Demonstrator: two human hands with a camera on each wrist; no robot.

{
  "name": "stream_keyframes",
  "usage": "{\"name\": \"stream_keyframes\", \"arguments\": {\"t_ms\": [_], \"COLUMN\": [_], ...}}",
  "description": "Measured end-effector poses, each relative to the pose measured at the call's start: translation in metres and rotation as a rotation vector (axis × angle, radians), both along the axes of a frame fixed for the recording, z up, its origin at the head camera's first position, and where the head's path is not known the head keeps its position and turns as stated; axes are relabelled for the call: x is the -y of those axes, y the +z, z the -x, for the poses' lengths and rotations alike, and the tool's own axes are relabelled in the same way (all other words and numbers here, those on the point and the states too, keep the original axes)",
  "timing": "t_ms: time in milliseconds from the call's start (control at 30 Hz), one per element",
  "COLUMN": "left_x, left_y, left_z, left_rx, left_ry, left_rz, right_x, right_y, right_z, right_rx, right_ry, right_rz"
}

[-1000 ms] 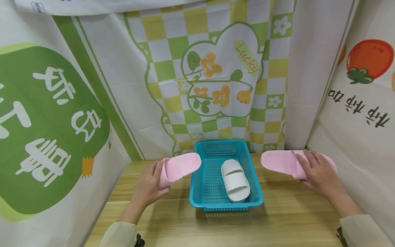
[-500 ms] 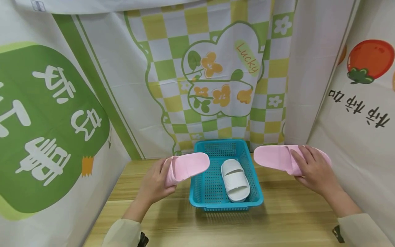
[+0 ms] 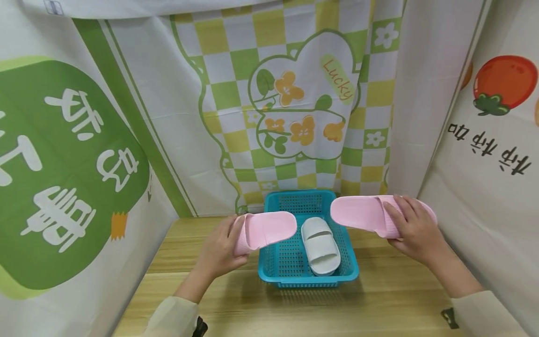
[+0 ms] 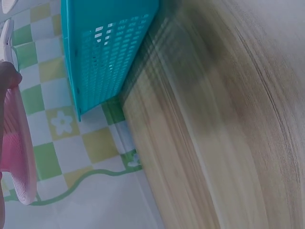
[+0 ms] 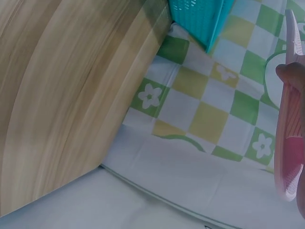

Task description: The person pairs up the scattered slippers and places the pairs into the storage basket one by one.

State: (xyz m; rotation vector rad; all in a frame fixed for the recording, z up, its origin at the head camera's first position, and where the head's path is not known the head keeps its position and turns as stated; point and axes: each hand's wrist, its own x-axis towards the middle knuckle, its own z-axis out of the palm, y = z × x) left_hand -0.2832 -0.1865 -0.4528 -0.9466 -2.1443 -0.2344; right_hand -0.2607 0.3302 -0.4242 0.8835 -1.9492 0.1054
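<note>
My left hand (image 3: 221,248) grips a pink slipper (image 3: 271,228) by its ribbed strap, with the open end reaching over the left part of a turquoise basket (image 3: 263,276). On the other side, my right hand (image 3: 417,229) holds a second pink slipper (image 3: 358,213) by the strap, its tip overlapping the basket's right rim in the head view. White slippers (image 3: 322,248) lie inside the basket, toward its right side. Both wrist views show the pink slippers only edge-on, raised above the table: the left one (image 4: 21,148) and the right one (image 5: 287,129).
The basket stands on a wood-grain table (image 3: 236,304), close to the back. Behind it hangs a checkered green and yellow cloth (image 3: 236,103). Printed cloth walls close in the left (image 3: 156,252) and right (image 3: 471,206) sides.
Both hands have moved inward with their pink slippers, the left one to the right and the right one to the left and slightly up. The basket and white slippers stay put.
</note>
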Motion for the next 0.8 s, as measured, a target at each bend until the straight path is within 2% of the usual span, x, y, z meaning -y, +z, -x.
{"name": "stream_keyframes", "arguments": {"t_ms": [167,467,800], "left_x": [-0.006,-0.017,-0.027], "left_y": [0.002,0.005,0.002], "left_z": [0.000,-0.003,-0.003], "left_rx": [-0.027,-0.018,-0.027], "left_ry": [-0.014,-0.008,-0.033], "left_rz": [0.018,0.060,0.069], "right_x": [0.011,0.031,0.053], "right_y": [0.003,0.005,0.004], "right_z": [-0.002,-0.006,-0.010], "right_rx": [0.001,0.006,0.029], "right_ry": [0.013,0.024,0.056], "right_rz": [0.008,0.010,-0.009]}}
